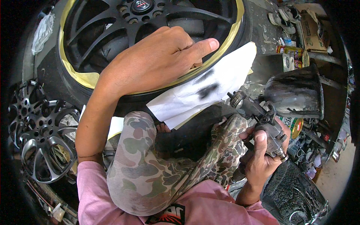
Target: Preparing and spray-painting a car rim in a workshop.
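Note:
My left hand (157,62) is over the near part of a black multi-spoke wheel (123,45). Its fingers curl under the palm and the thumb points right; anything inside them is hidden. Yellow masking tape (240,17) rings the wheel between rim and tire (65,80). My right hand (264,150) grips a dark, paint-stained spray gun (264,125), its nozzle end turned up and left toward the wheel. Between the two hands, a white paper sheet (225,75) with black spray marks leans at the tire's near side.
Bare alloy wheels (47,131) are piled on the left. A dark, paint-smeared bucket (296,92) stands at right, with cans (294,56) behind it and cluttered tools below. Shoes (283,20) and a cardboard box (313,32) sit at far right. A white cloth bundle (43,33) is at far left.

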Motion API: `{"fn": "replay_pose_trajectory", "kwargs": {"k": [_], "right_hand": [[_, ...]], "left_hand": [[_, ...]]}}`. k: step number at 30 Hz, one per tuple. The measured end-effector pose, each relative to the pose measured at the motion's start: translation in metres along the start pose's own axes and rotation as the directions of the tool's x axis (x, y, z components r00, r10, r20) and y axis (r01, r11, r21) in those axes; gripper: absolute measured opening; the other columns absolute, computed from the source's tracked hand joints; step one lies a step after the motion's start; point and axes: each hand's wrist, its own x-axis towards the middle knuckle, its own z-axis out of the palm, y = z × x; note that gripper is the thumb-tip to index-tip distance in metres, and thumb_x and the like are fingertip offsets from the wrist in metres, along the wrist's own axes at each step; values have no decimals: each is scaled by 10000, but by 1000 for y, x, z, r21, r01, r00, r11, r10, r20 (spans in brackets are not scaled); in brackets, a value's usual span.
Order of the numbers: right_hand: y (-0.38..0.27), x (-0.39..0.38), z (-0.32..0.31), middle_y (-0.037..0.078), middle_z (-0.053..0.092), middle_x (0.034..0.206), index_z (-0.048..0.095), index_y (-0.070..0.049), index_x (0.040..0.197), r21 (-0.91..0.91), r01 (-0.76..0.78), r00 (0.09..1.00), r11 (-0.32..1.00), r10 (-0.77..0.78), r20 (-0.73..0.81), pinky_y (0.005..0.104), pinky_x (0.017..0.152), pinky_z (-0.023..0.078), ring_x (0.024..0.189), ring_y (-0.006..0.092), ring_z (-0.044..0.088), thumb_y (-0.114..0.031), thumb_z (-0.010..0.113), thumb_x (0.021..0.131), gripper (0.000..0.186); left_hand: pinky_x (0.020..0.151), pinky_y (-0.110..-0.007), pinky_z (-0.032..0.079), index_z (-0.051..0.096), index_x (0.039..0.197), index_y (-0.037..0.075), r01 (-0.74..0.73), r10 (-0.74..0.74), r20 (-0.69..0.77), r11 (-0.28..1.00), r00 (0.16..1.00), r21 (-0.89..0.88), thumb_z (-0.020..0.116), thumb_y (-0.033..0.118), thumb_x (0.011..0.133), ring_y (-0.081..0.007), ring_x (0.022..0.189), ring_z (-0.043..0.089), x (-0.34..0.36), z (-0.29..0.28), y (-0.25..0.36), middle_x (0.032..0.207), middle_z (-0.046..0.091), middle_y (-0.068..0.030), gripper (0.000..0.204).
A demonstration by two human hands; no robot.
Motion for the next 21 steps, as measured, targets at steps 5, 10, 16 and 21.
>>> {"fn": "replay_pose_trajectory", "kwargs": {"k": [5,10,16,21], "right_hand": [[2,1,-1,138,684,907,451,53,1289,-31,36,999,999,-37,-34,286,727,533,760,166,669,-116,640,981,399],[-1,-2,0,143,682,917,448,51,1287,-64,21,1000,998,-21,-4,291,734,529,775,167,666,-105,650,971,406],[-4,-9,7,166,678,928,420,40,1296,71,-52,997,996,48,57,313,733,550,791,196,678,-61,659,950,432],[-7,-14,6,175,681,940,414,33,1299,16,-92,990,996,89,111,317,740,565,807,203,693,-51,666,946,441]], "left_hand": [[613,-267,482,741,893,-91,-4,4,-4,1000,1000,-4,477,479,1053,-100,622,592,0,0,-1,679,696,-104,649],[578,-275,449,743,875,-84,-31,31,-14,1000,999,1,476,491,1049,-98,585,546,0,-1,-1,627,651,-93,657],[542,-282,403,744,850,-73,7,-6,-26,999,1000,49,472,488,1049,-93,556,484,-1,0,0,577,582,-70,655],[525,-290,375,740,819,-65,-30,31,-40,1000,999,7,475,481,1051,-85,542,437,0,3,-3,549,515,-45,650]]}}
